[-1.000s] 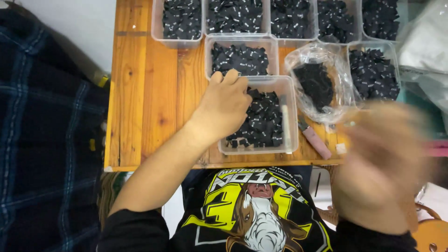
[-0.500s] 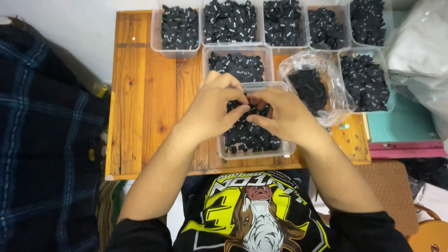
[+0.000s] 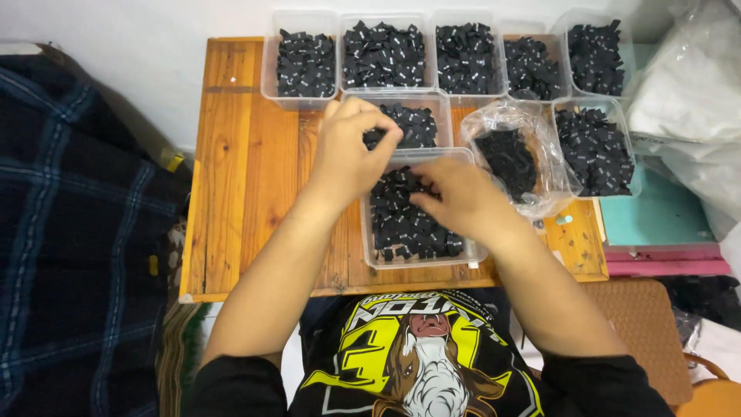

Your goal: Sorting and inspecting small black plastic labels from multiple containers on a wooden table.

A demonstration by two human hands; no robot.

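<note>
A clear plastic tub [image 3: 423,261] stands at the near edge of the wooden table, part full of small black fabric pieces [image 3: 409,232]. My right hand [image 3: 459,193] is down inside it, fingertips gathered on the pile. My left hand [image 3: 347,154] hovers over the tub's far left corner. Its thumb and fingers are pinched together on a small black piece beside the second tub [image 3: 413,116] just behind.
Several more clear tubs [image 3: 305,62] of black pieces line the table's far edge. On the right are an open plastic bag [image 3: 509,158] of the same pieces and another tub [image 3: 594,147]. Bare wood [image 3: 247,170] lies left. White bags [image 3: 687,85] sit at the far right.
One second ago my right hand was off at the right, blurred. It came into the near tub, and my left hand has since lifted toward the far left corner with fingers pinched.
</note>
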